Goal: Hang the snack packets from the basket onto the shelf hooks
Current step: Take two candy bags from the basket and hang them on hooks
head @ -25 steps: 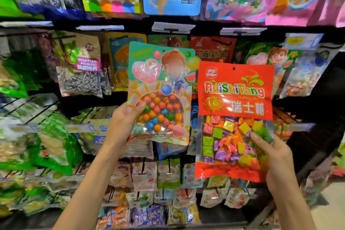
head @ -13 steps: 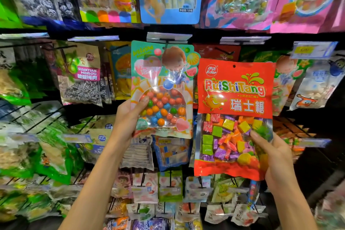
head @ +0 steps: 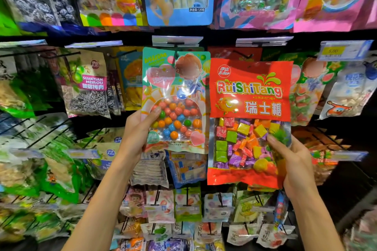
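1. Head view: gumball packet (head: 176, 100) upright, long axis vertical, top edge right at the middle hook (head: 175, 50) under a price tag (head: 177, 40). Hang hole on the rod or not: cannot tell.
2. Pinched at its lower left edge by the left hand (head: 139, 129), thumb on the front, fingers behind.
3. Red candy packet (head: 250, 120) just beside it on the right, side edges touching or slightly overlapped, also upright. Gripped near the lower right corner by the right hand (head: 293, 161), thumb across the clear window.
4. Top edge of the red candy packet below and in front of the next hook (head: 242, 54), where matching red packets (head: 224, 54) hang. Not on that hook yet, by the look of it.
5. Hands apart, one per packet, both below hook level; left side closer to done. Likely next: lift and push back toward the shelf, hole lined up on the rod tip.
6. Surface: glossy soft film, held from the bottom, so the top probably flops and folds away from the rod. Main risk: missing the hole.
7. Room: tight. Packed rows of hanging packets above, below and on both sides, dark shelf back behind. Basket not in view.
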### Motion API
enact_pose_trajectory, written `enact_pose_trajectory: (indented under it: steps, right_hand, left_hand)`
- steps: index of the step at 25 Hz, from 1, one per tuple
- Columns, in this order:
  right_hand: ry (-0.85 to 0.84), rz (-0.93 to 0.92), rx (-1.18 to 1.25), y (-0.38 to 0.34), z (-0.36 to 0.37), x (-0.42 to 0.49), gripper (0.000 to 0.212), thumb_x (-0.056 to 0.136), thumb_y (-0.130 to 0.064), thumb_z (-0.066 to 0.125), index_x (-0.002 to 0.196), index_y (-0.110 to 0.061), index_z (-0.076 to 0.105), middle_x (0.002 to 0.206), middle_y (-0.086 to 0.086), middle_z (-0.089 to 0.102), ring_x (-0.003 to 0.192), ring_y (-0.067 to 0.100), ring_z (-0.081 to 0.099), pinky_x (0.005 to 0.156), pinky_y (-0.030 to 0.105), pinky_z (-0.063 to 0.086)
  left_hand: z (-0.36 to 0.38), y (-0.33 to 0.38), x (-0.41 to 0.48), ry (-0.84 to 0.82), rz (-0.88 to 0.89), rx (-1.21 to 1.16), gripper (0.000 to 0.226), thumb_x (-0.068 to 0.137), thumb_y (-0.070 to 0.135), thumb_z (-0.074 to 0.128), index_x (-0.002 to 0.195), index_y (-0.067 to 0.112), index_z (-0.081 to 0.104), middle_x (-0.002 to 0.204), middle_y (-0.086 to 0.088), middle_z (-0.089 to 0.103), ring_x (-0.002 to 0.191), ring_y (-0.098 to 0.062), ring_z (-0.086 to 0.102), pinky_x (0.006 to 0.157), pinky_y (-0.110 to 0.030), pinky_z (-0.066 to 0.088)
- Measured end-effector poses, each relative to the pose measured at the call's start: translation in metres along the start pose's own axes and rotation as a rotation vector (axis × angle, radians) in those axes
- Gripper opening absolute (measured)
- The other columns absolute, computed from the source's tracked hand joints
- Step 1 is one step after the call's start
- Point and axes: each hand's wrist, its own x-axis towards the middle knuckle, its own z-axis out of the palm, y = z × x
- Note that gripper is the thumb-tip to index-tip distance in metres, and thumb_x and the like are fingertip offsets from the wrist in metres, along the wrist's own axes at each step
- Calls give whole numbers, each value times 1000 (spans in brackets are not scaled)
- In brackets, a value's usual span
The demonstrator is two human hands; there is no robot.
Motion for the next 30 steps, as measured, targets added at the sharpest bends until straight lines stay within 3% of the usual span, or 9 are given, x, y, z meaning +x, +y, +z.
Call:
enact_pose_trajectory:
  steps: [3,11,17,21,25,28,30]
  right_hand:
    - [11,-20,-12,-4,3,8,27,87,-17,70,114,-19,69,108,-5,74,104,12,68,83,24,52]
    - [27,-40,-15,-8,3,28,34,86,-19,71,120,-15,67,108,-4,74,102,10,69,85,27,48]
    - [0,0,30,-8,0,36,21,88,-12,68,108,-17,69,97,-1,77,86,14,74,64,24,57]
    - [-6,-1,8,-2,1,48,18,87,-16,70,105,-17,70,94,-2,77,85,13,73,63,22,57]
    - [-16,0,-39,8,8,78,8,88,-16,70,97,-15,72,84,-3,76,75,10,71,59,22,55]
    - [-54,-12,-119,17,12,110,11,91,-20,68,101,-15,71,87,-8,75,79,3,70,63,15,52]
    - [-82,-16,-159,25,13,132,29,88,-32,71,112,-14,69,102,-6,73,95,8,68,79,21,53]
  left_hand:
    - [4,-4,4,22,-13,24,38,95,29,59,129,12,60,113,-4,73,109,-27,67,95,-49,50]
    - [9,-6,17,55,-9,34,42,92,35,62,125,9,63,106,-5,74,107,-27,67,95,-49,48]
    - [9,-13,25,91,-21,64,18,93,32,63,101,18,70,102,-4,75,101,-25,70,99,-52,49]
    - [8,-19,31,96,-16,64,38,91,38,64,120,14,66,109,-4,74,107,-25,68,101,-55,46]
    - [11,-29,46,73,25,88,46,90,46,65,122,14,65,115,-3,72,113,-25,65,103,-51,45]
    - [16,-37,68,128,31,137,57,95,37,60,129,-8,53,131,-19,59,123,-33,55,105,-43,41]
    - [20,-43,84,168,3,159,43,96,29,59,123,-5,61,131,-29,53,122,-39,51,109,-43,36]
